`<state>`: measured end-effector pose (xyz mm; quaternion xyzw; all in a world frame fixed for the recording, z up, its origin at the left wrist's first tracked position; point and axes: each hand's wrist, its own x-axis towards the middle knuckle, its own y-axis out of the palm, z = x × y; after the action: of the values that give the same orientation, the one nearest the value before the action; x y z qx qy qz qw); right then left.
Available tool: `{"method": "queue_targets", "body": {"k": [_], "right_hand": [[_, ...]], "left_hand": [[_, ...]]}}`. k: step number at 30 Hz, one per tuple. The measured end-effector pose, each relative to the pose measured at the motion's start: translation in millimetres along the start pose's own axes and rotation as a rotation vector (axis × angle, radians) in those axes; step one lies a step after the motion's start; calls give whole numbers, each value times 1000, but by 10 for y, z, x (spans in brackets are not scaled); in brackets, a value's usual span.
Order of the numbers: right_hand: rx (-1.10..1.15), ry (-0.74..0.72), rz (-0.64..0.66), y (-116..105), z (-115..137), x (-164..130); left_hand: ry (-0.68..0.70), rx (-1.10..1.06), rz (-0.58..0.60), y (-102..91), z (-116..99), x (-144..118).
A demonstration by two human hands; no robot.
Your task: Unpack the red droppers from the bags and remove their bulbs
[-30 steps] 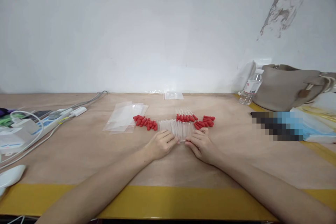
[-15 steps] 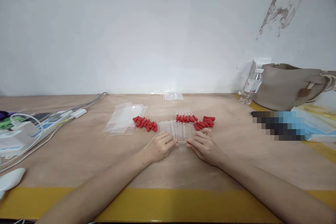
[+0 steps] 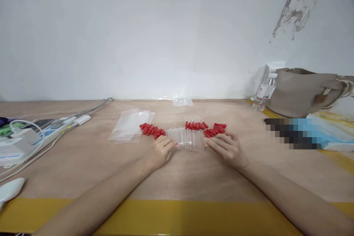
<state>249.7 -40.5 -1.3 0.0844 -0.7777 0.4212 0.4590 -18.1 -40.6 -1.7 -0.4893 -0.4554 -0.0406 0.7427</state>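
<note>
My left hand is closed, pinching one thin clear glass tube that points right across a row of similar glass tubes lying on the table. My right hand sits at the right end of that row, fingers bent together and tips low by the tubes; whatever they hold is hidden. Just beyond it lie red rubber bulbs. Another pile of red bulbs is left of the row, behind my left hand. Several tubes fitted with red bulbs lie side by side behind the row.
Clear plastic bags are stacked to the left, and another small bag lies by the wall. A power strip with cables is at far left. To the right stand a water bottle, a grey bag and a blue package.
My hands have moved apart: the left drew slightly left with the glass tube, now raised and showing past its fingers. The right moved right and a little farther out, closer to the red bulbs.
</note>
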Motion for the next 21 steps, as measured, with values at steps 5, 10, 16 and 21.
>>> {"method": "queue_targets", "body": {"k": [5, 10, 16, 21], "right_hand": [[209, 488, -53, 41, -298, 65], [271, 866, 101, 124, -762, 166], [322, 1085, 31, 197, -975, 73], [343, 1084, 114, 232, -989, -32]], "left_hand": [[-180, -79, -32, 59, 99, 20], [-191, -56, 50, 111, 48, 230], [-116, 5, 109, 247, -41, 487], [-127, 31, 226, 370, -157, 547]]}}
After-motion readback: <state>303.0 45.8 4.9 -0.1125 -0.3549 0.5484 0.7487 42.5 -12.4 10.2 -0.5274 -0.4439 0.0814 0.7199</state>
